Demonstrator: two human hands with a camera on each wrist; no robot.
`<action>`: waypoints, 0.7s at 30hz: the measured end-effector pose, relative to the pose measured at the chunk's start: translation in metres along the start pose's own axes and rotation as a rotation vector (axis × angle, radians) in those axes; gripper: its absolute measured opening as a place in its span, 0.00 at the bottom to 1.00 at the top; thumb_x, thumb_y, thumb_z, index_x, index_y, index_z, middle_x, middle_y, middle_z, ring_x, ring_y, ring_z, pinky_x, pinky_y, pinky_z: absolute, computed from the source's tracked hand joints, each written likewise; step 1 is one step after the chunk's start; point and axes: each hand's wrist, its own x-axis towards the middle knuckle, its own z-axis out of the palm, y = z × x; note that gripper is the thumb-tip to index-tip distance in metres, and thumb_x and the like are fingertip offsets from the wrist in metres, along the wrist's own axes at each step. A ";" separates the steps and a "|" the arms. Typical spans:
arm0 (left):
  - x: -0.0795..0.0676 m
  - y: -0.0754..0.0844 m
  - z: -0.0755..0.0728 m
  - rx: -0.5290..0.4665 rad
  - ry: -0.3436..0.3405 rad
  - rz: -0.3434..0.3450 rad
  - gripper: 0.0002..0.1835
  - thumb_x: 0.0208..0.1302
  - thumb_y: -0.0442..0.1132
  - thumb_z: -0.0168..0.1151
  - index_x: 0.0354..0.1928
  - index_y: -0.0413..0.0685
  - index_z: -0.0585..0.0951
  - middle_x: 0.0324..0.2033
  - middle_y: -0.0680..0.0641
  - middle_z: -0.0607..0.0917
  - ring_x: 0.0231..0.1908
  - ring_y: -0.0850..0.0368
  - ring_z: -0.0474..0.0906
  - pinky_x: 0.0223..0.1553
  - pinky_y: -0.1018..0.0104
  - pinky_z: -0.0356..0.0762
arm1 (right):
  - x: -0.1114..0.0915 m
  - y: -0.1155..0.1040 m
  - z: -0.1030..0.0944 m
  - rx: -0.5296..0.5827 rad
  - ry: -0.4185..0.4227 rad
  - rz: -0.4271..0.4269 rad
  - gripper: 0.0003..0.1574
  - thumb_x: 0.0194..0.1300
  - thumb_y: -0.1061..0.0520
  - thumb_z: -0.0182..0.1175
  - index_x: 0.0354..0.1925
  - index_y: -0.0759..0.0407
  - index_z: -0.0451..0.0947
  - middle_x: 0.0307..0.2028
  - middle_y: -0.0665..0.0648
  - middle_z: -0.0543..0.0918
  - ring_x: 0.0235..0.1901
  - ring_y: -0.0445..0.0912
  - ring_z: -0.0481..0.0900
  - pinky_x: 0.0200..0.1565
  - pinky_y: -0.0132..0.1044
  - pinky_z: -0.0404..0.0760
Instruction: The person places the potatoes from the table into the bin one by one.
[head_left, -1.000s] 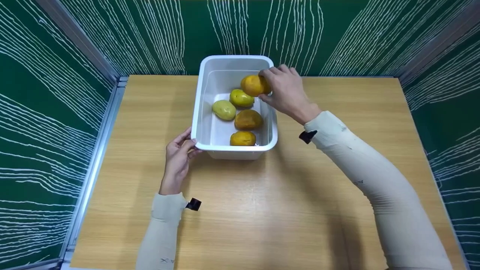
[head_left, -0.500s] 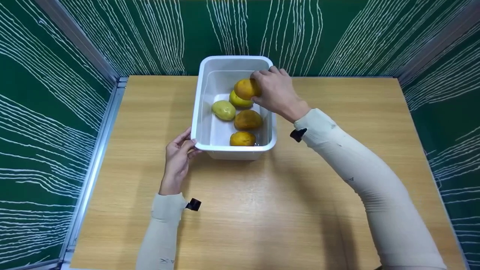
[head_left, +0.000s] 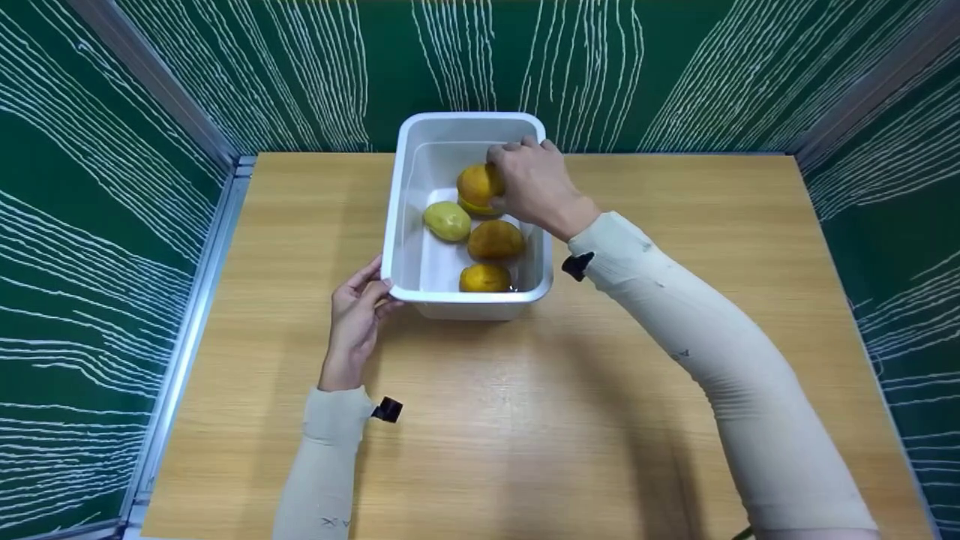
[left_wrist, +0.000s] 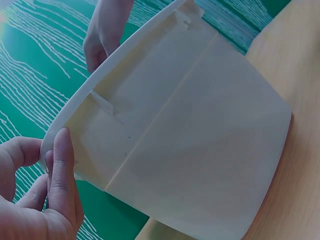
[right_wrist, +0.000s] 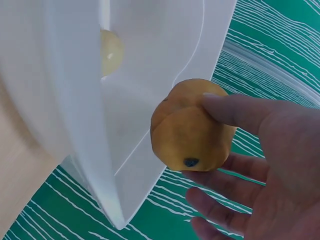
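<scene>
My right hand [head_left: 534, 181] holds an orange-yellow mango [right_wrist: 192, 127] between thumb and fingers, above the back part of a deep white bin [head_left: 391, 217]. A dark spot marks its skin. In the head view it mostly covers a yellow mango [head_left: 478, 208] lying in the bin. Also on the bin floor are a pale green mango [head_left: 448, 221], a brownish-orange mango [head_left: 496, 239] and, by the near wall, another orange mango [head_left: 486, 277]. My left hand [head_left: 355, 319] pinches the bin's rim at its near left corner, thumb and fingers on either side in the left wrist view.
The bin stands on a wooden table [head_left: 480, 420], toward its back edge. Green walls [head_left: 502, 67] with white wavy lines rise at the back and both sides. A metal rail [head_left: 191, 307] runs along the table's left edge.
My right hand has carried the held mango leftward and a little nearer, from the bin's right rim to over the yellow mango. The left hand has stayed at the corner.
</scene>
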 end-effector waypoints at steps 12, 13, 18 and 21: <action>0.001 -0.001 0.000 0.007 0.011 -0.005 0.27 0.70 0.19 0.54 0.72 0.27 0.71 0.46 0.43 0.79 0.29 0.59 0.82 0.30 0.75 0.89 | 0.008 -0.010 0.002 -0.010 -0.062 0.026 0.33 0.64 0.46 0.76 0.58 0.65 0.80 0.55 0.66 0.86 0.54 0.62 0.81 0.63 0.59 0.84; 0.001 -0.001 0.000 0.007 0.012 -0.006 0.27 0.71 0.19 0.55 0.72 0.27 0.71 0.46 0.43 0.79 0.29 0.59 0.82 0.30 0.75 0.89 | 0.009 -0.011 0.002 -0.007 -0.071 0.030 0.33 0.64 0.46 0.76 0.58 0.65 0.80 0.55 0.66 0.86 0.54 0.62 0.81 0.63 0.59 0.84; 0.000 0.000 0.000 0.007 0.016 -0.008 0.27 0.71 0.19 0.54 0.72 0.26 0.71 0.47 0.42 0.79 0.29 0.59 0.82 0.30 0.75 0.89 | 0.012 -0.014 0.005 0.006 -0.107 0.039 0.32 0.65 0.47 0.75 0.58 0.65 0.80 0.54 0.66 0.86 0.53 0.61 0.81 0.64 0.58 0.83; 0.000 0.001 0.001 0.008 0.016 -0.009 0.27 0.71 0.19 0.54 0.72 0.27 0.71 0.47 0.43 0.79 0.30 0.59 0.82 0.31 0.75 0.89 | 0.014 -0.016 0.006 0.010 -0.111 0.035 0.32 0.65 0.48 0.75 0.58 0.66 0.81 0.54 0.67 0.86 0.53 0.61 0.80 0.66 0.58 0.81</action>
